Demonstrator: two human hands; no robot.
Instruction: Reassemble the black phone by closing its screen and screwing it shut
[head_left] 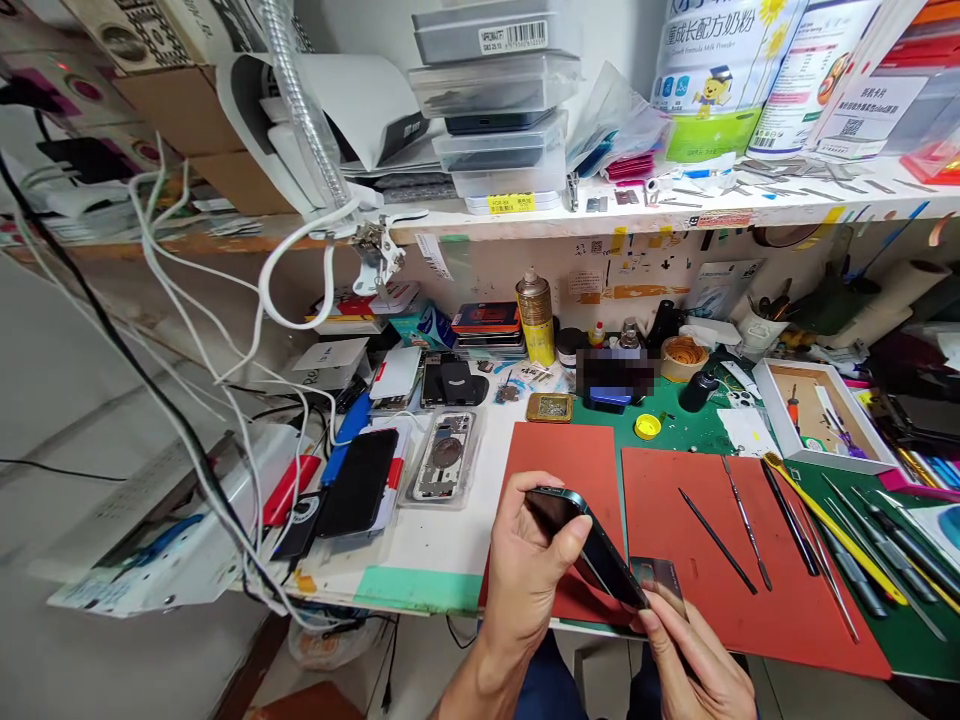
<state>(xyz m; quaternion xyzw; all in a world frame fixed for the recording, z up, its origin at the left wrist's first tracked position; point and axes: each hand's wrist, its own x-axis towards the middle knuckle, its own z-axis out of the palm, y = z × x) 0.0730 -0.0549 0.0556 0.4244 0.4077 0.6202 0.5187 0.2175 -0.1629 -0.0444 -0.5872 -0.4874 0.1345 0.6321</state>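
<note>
My left hand (529, 555) is closed around a smartphone (592, 550) with a dark screen and a dark blue-green frame. The phone is tilted, its edge facing up and its lower end pointing right. At that lower end my right hand (690, 655) pinches a thin, dark, shiny card (658, 574). One edge of the card meets the phone's lower corner; I cannot tell whether it is inside the seam. Both hands are over the front edge of a red mat (559, 450).
On a second red mat (675, 490) lie a black spudger (718, 540), tweezers and several thin tools. A black-screened phone (360, 482) and a boxed phone back (444, 455) are at left. Cables (225, 400) hang there. A spray can (535, 318) stands under the shelf (637, 215).
</note>
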